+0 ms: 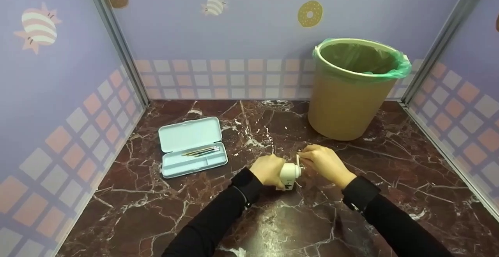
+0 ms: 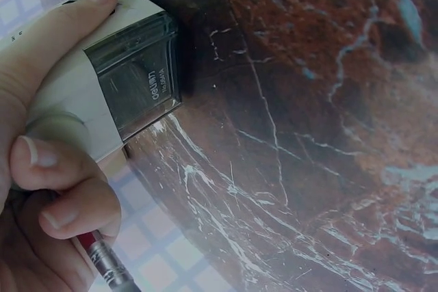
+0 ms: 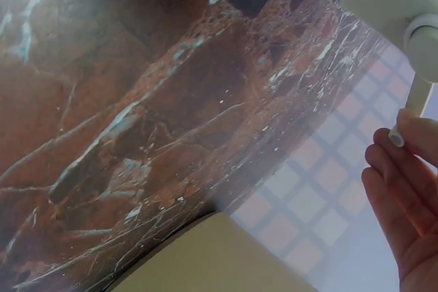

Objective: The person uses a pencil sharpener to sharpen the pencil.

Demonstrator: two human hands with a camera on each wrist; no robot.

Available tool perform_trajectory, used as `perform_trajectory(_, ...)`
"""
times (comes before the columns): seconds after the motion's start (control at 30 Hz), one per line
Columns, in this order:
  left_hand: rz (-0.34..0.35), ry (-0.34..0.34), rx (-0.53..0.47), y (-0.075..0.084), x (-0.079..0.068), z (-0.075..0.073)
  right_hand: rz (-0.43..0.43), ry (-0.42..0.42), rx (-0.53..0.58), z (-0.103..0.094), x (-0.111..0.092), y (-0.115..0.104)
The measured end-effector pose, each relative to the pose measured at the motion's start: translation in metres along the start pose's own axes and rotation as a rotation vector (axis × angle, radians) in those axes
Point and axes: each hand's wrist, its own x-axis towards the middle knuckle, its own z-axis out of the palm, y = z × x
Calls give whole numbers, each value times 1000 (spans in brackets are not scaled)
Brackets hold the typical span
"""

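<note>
In the head view, my left hand (image 1: 268, 170) grips a white crank pencil sharpener (image 1: 289, 172) on the marbled tabletop. The left wrist view shows the thumb lying along its body and its dark see-through drawer (image 2: 140, 80). A pencil (image 2: 108, 263) with a metal ferrule pokes out below the curled fingers of that hand; its other end is hidden. My right hand (image 1: 323, 162) pinches the knob of the sharpener's crank handle (image 3: 419, 95) between thumb and fingers, to the right of the body.
An open light-blue pencil case (image 1: 191, 134) lies to the left, with several pencils (image 1: 200, 151) inside. At the back right stands a tan bin (image 1: 347, 109) lined with a green bag (image 1: 401, 70). Patterned wall panels (image 1: 234, 27) enclose the tabletop (image 1: 136, 210).
</note>
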Motion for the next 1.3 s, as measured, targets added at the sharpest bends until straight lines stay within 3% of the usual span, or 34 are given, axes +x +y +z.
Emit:
perform_trajectory(0.17,-8,2,5,0,0,-2,-4,-10,-3,5,1,2)
perform_trajectory(0.33,-6,-5,7,0,0,-3,-11,-73,-17,14,-4,2)
perform_trajectory(0.73,-13,9,11,0,-1,-2,-32,-95,22,28,-16,-2)
perform_trajectory(1.3,-60,34,-6,3,-3,2,-120,-133,46,27,-35,-8)
